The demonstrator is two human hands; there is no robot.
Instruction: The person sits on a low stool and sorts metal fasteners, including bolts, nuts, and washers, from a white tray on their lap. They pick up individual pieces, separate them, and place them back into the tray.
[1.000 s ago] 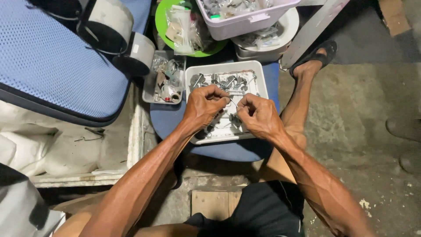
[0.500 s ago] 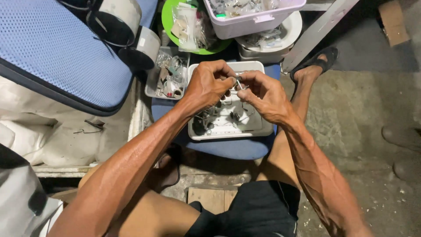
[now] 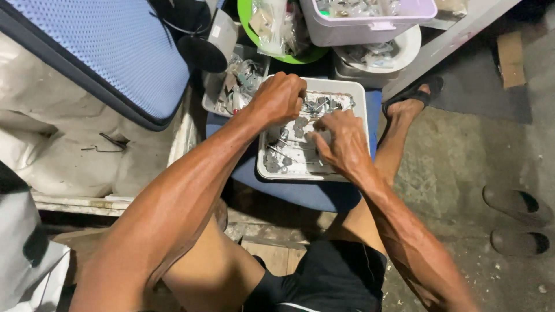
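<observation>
A white rectangular tray (image 3: 356, 94) rests on a blue padded seat (image 3: 300, 195) between my knees. Several small grey metal parts (image 3: 293, 125) lie scattered in it. My left hand (image 3: 280, 97) hovers over the tray's far left corner, fingers curled into a fist; whatever is inside the fist is hidden. My right hand (image 3: 342, 140) is lower, over the tray's right half, with its fingers spread and the tips down among the parts.
Behind the tray are a clear box of small parts (image 3: 234, 86), a green plate with plastic bags (image 3: 277, 32), a pale lidded box (image 3: 370, 17) and a white bowl (image 3: 399, 52). A blue mesh cushion (image 3: 110, 52) lies left. My sandalled foot (image 3: 413, 97) and two dark shoes (image 3: 520, 208) are on the concrete floor.
Both hands were together, pinching something above the tray. They have separated: the right hand dropped with spread fingers onto the parts, and the left stayed fisted at the far corner.
</observation>
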